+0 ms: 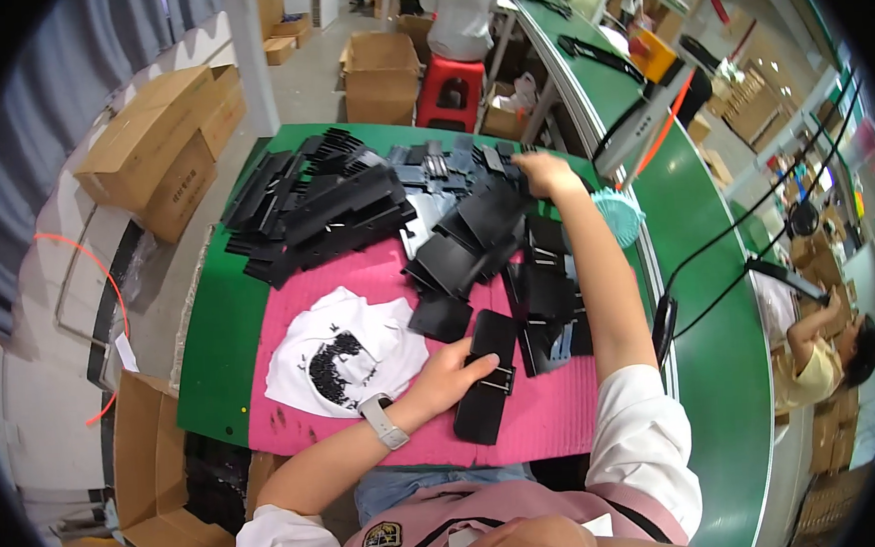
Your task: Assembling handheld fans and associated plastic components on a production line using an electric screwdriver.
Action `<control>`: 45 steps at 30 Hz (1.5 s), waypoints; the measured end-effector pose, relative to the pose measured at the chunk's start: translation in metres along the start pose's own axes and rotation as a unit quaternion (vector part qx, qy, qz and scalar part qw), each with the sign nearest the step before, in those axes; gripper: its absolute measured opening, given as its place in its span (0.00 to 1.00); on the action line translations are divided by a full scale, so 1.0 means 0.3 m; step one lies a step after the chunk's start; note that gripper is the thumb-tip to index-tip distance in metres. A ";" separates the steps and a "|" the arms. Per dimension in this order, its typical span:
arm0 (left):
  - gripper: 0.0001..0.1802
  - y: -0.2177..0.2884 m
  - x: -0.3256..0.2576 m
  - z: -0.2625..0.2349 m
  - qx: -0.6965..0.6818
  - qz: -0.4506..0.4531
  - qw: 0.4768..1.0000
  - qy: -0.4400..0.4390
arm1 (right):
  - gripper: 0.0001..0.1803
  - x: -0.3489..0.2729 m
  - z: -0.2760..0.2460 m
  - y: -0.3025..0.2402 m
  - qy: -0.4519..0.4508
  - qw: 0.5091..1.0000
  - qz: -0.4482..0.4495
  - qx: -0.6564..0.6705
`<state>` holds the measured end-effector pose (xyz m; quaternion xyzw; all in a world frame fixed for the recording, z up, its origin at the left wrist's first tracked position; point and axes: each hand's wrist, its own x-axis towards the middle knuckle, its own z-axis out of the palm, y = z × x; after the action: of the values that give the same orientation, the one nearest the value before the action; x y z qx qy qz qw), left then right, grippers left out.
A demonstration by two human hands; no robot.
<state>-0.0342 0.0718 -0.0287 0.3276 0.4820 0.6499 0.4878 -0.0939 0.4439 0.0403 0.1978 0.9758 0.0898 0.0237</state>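
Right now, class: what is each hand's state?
Left hand: closed on a black panel.
Right hand: at the black parts; grip cannot be told.

Right hand [549, 173]: fingertips too small to tell if they grip anything in the far pile of parts [441, 168]; left hand [452, 381]: fingers under the black plate [480, 417] hidden; black bits [331, 372] on the white cloth [293, 363] too tiny to count; stacked black strips [343, 209] hide their own lower layers; contents of open carton [150, 457] too dark to make out; 1 seated person [460, 21] cut by top edge; wearer's pink vest [452, 513] cut by bottom edge
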 end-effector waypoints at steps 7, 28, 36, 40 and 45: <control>0.18 0.033 -0.020 -0.005 0.089 0.006 0.996 0.024 | 0.21 0.015 0.053 -0.054 0.072 0.997 -0.002 0.014; 0.17 0.129 -0.019 -0.004 -0.196 -0.076 0.978 0.012 | 0.05 -0.805 -0.106 -0.421 0.090 0.682 -0.346 0.637; 0.17 0.139 -0.041 0.010 -0.163 -0.053 0.984 0.048 | 0.18 -0.849 -0.108 -0.473 0.171 0.758 -0.241 0.582; 0.17 0.139 -0.035 0.017 -0.179 -0.033 0.978 0.100 | 0.20 -0.860 -0.141 -0.495 0.190 0.841 -0.161 0.481; 0.16 0.117 -0.030 0.024 -0.123 -0.020 0.983 0.135 | 0.21 -0.864 -0.105 -0.497 0.181 0.878 -0.134 0.421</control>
<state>-0.0361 0.0635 0.0073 0.1644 0.4660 0.7329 0.4675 0.0853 0.2023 0.0466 0.0363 0.9259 -0.2999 -0.2268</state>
